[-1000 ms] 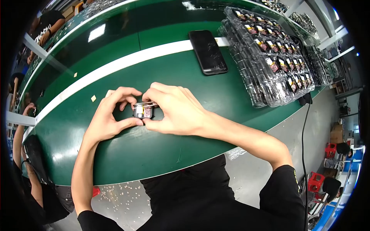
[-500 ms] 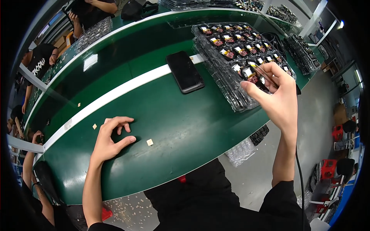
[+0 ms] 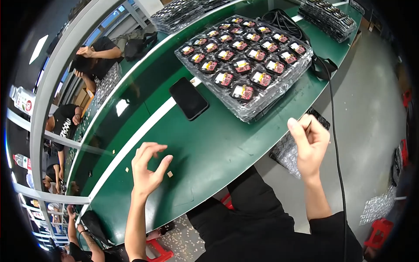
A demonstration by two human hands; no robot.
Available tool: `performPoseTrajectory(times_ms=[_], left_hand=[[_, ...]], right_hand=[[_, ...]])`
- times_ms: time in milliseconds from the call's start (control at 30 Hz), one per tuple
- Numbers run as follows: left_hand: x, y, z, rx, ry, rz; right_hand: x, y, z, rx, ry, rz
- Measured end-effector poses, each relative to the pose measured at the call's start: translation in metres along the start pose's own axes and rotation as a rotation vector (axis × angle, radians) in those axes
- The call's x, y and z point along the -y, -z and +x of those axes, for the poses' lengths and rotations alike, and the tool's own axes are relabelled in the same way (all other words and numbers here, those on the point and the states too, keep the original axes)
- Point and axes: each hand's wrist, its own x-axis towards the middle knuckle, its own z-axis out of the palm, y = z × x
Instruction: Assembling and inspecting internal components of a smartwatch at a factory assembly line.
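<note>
Trays (image 3: 262, 106) of dark modules (image 3: 242, 66) lie beyond the left hand (image 3: 145, 175), spread and empty near a pale square (image 3: 170, 174); the right hand (image 3: 311, 148) curls inward, its grasp unclear

Head-cam fisheye, aimed down
Sits over the near edge of the counter (image 3: 227, 148), looking across it, close enough to fit left hand (image 3: 146, 174) and right hand (image 3: 310, 147).

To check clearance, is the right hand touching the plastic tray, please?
Apart: the head view shows green tabletop between the right hand and the plastic tray.
</note>
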Motion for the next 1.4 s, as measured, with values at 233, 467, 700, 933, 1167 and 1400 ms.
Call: performPoseTrajectory(times_ms=[233, 467, 700, 933, 1167, 1400], left_hand=[[-0.162, -0.042, 0.135, 0.062, -0.501, 0.049], [-0.198, -0.095, 0.166, 0.179, -0.508, 0.338], [-0.196, -0.114, 0.168, 0.216, -0.435, 0.330], [-0.184, -0.109, 0.170, 0.162, -0.474, 0.360], [-0.185, -0.114, 0.171, 0.104, -0.473, 0.320], [-0.194, -0.112, 0.164, 0.118, -0.456, 0.354]], right_hand=[[-0.128, 0.066, -0.136, -0.171, -0.461, -0.259], [-0.307, 0.201, -0.229, -0.502, -0.663, -0.692], [-0.410, 0.324, -0.290, -0.596, -1.294, -0.896], [-0.475, 0.331, -0.285, -0.694, -1.516, -0.787], [-0.528, 0.359, -0.291, -0.699, -1.495, -0.774], [-0.569, 0.301, -0.293, -0.608, -1.512, -0.682]])
